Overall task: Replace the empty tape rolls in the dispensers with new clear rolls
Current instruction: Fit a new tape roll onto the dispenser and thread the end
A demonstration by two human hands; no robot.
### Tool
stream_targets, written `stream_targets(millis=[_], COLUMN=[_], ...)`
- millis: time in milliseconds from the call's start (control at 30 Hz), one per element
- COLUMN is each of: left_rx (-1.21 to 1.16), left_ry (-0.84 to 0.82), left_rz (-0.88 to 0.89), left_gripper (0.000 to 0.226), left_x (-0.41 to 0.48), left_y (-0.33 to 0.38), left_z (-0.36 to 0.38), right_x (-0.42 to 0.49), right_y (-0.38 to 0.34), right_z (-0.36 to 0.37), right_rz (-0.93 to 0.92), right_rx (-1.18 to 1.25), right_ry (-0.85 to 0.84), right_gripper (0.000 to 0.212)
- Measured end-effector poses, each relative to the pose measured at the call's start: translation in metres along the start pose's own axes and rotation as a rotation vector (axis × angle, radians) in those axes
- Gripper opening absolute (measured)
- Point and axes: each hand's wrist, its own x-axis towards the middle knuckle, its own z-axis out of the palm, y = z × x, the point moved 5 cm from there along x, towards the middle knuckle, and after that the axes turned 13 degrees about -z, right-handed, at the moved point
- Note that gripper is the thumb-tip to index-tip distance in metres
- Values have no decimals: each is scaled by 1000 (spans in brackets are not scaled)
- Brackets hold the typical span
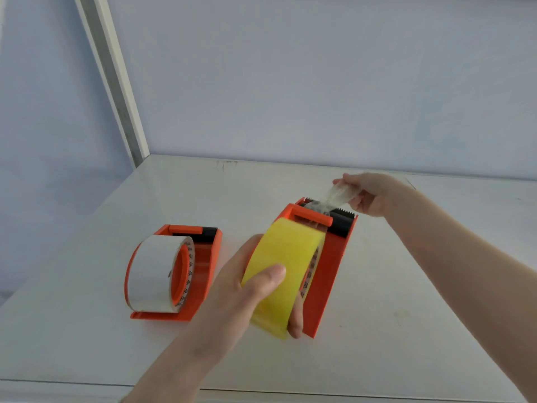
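Your left hand grips the yellow roll in the right dispenser; your right hand pinches the tape end, which may bunch on the teeth.

2 orange dispensers on white table

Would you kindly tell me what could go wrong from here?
The tape end pinched by the right hand is crumpled; it may stick to itself or tear unevenly. That hand is close to the toothed blade and might get nicked. The left hand grips the yellow roll; a hard pull could unseat it.
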Motion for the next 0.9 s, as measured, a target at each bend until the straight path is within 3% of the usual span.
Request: stream_targets(millis=[100, 133, 200, 233, 367, 567, 633, 900], left_rx=[-5, -28, -62, -61, -87, -77, -73, -37], left_ry=[51, 70, 85, 84, 103, 119, 123, 105], left_rz=[70, 81, 83, 81, 80, 83, 72, 33], left_gripper=[45, 39, 35, 38, 48, 43, 41, 42], left_x=[6, 8, 10, 11, 13, 10, 9, 4], left_y=[20, 26, 36, 40, 55, 69, 71, 73], left_z=[-3, -4, -7, -7, -6, 1, 1, 1], right_x=[-8, -11, -15, -19, -37, -73, -83, -103], right_y=[9, 9, 12, 13, 16, 21, 24, 25], right_z=[2, 2, 0, -1, -2, 21, 25, 23], right_rz=[-74, -130, -200, -209, -247, -259, -268, -249], right_rx=[4, 2, 47, 100, 450, 716, 792, 929], right_ry=[30, 56, 87, 90, 73, -152, -190, -188], right_gripper=[7, 13, 55, 62, 32, 4, 18, 34])
